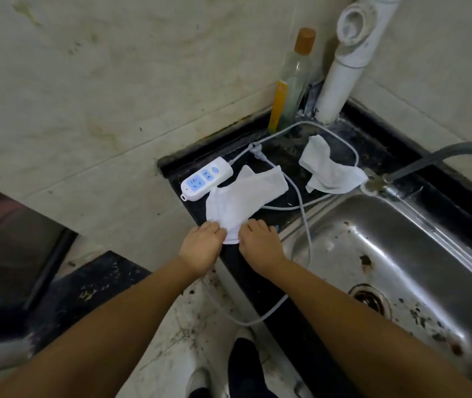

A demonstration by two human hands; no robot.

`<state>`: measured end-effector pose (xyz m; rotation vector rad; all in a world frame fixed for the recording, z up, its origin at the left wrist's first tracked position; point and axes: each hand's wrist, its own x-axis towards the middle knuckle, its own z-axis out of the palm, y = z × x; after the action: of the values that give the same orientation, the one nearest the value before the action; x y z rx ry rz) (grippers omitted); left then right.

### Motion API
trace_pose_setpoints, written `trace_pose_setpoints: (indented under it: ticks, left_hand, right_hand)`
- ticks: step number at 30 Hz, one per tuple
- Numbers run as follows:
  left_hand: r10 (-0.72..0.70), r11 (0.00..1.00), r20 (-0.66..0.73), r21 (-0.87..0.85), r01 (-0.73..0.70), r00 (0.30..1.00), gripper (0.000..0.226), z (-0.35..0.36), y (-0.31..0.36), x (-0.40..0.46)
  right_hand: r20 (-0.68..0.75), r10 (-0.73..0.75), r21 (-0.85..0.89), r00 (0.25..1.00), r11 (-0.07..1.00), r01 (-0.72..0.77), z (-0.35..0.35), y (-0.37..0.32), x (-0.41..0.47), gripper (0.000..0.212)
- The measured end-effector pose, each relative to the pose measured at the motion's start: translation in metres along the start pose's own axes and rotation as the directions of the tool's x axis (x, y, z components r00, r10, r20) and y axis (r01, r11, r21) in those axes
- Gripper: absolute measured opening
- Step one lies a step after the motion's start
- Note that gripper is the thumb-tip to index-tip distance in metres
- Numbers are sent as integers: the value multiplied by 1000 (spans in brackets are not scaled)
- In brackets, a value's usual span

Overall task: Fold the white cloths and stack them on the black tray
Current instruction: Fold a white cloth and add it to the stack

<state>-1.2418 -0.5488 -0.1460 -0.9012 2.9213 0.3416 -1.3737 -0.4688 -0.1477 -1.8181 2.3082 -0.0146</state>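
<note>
Two white cloths in view, neither folded. Near cloth (245, 196) lies rumpled on the dark tabletop (283, 222) beside a power strip (206, 178); left hand (201, 248) and right hand (259, 245) pinch its near edge, fingers curled. Far cloth (329, 170) sits crumpled by the sink (401, 254), untouched. No black tray visible. Judged: first fold only starting; stacking all ahead.

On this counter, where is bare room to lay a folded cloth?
Little: a dark patch between the near cloth and far cloth, ringed by grey cable. The power strip crowds the left; both hands hold the near edge.
</note>
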Motion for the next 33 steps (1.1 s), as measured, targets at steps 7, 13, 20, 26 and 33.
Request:
trace_pose_setpoints:
  ticks: [7, 13, 20, 26, 33]
  left_hand:
    - [40, 994, -115, -98, -52, 993, 24, -38, 8, -9]
    - [169, 873, -123, -442, -207, 978, 35, -69, 66, -36]
    - [235, 140, 242, -967, 214, 941, 34, -81, 197, -99]
    - [601, 445, 247, -893, -61, 760, 21, -61, 276, -138]
    - [602, 602, 260, -769, -214, 755, 26, -35, 381, -158]
  right_hand:
    - [-115, 199, 612, 973, 786, -89, -51, 5, -40, 6]
    - [-225, 431, 835, 874, 548, -56, -110, -7, -118, 14]
    - [-370, 713, 840, 596, 531, -114, -137, 14, -264, 9]
    - [-398, 842, 873, 365, 470, -132, -140, 36, -377, 13]
    - [-374, 925, 905, 65, 380, -191, -134, 105, -548, 19]
